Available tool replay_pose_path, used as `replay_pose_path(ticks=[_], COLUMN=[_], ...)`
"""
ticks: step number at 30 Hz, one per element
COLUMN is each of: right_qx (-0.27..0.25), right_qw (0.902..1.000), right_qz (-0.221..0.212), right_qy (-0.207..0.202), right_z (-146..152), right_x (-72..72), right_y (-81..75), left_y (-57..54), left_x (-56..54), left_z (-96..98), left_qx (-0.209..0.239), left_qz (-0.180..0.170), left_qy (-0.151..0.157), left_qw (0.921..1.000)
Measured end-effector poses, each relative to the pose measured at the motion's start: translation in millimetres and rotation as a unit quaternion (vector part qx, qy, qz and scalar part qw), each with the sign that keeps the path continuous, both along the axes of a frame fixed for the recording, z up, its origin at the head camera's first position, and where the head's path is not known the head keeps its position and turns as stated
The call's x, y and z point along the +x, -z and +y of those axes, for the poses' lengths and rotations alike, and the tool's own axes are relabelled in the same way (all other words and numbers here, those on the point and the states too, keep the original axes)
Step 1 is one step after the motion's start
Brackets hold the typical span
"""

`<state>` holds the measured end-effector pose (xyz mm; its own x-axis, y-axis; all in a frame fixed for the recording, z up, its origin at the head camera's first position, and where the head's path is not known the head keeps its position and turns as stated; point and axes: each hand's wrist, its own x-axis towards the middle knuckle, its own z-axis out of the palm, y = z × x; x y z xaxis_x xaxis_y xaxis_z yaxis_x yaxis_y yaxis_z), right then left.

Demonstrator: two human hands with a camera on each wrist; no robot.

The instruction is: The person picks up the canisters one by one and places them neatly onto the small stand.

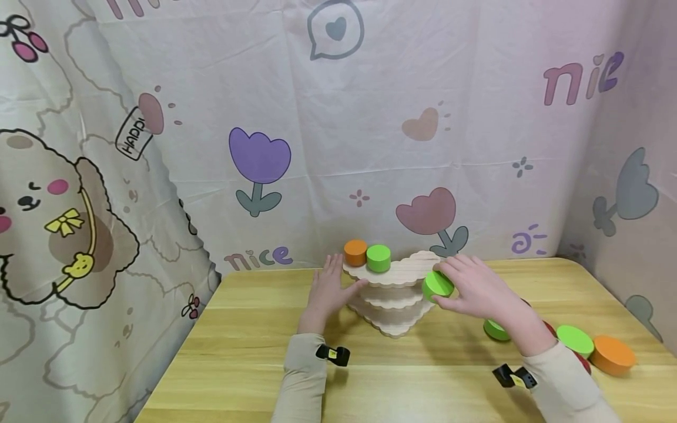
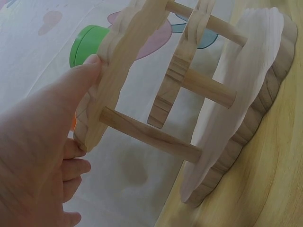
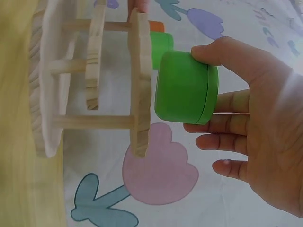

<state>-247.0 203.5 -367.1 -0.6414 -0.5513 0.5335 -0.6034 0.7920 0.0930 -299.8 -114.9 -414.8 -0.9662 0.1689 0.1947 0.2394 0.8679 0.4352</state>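
A three-tier wooden stand (image 1: pixel 407 273) with scalloped boards joined by dowels stands towards the back of the table. On the left part of its top board sit an orange round container (image 1: pixel 355 253) and a green one (image 1: pixel 379 259), side by side. My left hand (image 1: pixel 327 294) grips the left edge of that board, thumb on the near edge and fingers round the side. Between thumb and fingers, my right hand (image 1: pixel 478 288) holds another green round container (image 3: pixel 184 87), tilted, beside the board's right part. A narrow gap separates it from the board in the right wrist view.
At the right of the wooden table (image 1: pixel 243 352) lie more round containers: green (image 1: pixel 496 330), another green (image 1: pixel 575 341), orange (image 1: pixel 613 355), and red ones partly hidden by the right arm. A printed curtain (image 1: pixel 344 117) hangs behind the table and along both sides.
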Motion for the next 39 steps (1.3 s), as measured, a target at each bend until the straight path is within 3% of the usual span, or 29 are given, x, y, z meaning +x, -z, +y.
replay_pose_path(ticks=[18,39], right_qx=[-0.072,-0.079], right_qw=[0.9974,0.994], right_qz=[0.008,-0.062], right_qy=[-0.001,0.042], right_z=[-26.9,-49.8], right_x=[-26.8,-59.1], right_y=[-8.9,-0.1], left_y=[3.9,2.0], left_x=[-2.4,-1.8], left_z=[-1.5,-0.6], left_qx=[0.004,-0.005], left_qz=[0.005,0.0], left_qy=[0.005,-0.002], left_qw=[1.0,1.0])
